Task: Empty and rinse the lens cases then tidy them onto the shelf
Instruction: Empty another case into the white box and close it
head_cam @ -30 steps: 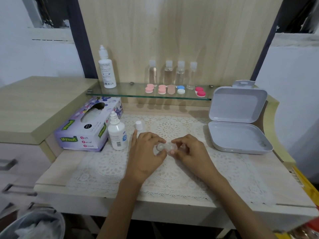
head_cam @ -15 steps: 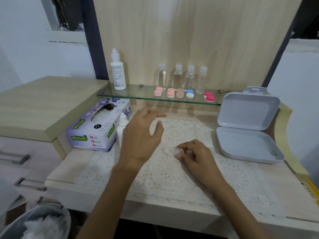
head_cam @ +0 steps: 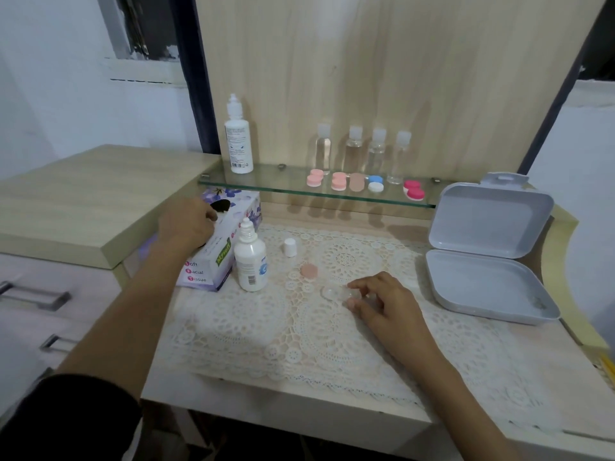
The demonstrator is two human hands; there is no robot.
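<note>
A clear lens case (head_cam: 339,292) is pinned on the lace mat (head_cam: 332,327) by the right hand (head_cam: 387,304), whose fingertips (head_cam: 353,303) are closed on its right-hand well, while its peach cap (head_cam: 308,270) lies loose on the mat just behind. The left hand (head_cam: 186,224) is placed on top of the tissue box (head_cam: 216,247), fingers curled at the opening; whether a tissue is yet pinched cannot be told. The step in hand is judged to be the fetching of a tissue so that the opened case can be wiped or emptied. A single sheet is best drawn straight upward, with the box kept from sliding into the uncapped solution bottle (head_cam: 250,261) standing just beside it, whose white cap (head_cam: 290,246) rests apart on the mat. The case should be held level meanwhile, so that any liquid is not spilled onto the lace. Five finished cases are already lined up on the glass shelf (head_cam: 266,186), among them the blue-and-white case (head_cam: 375,183), and a gap is left there for this one.
</note>
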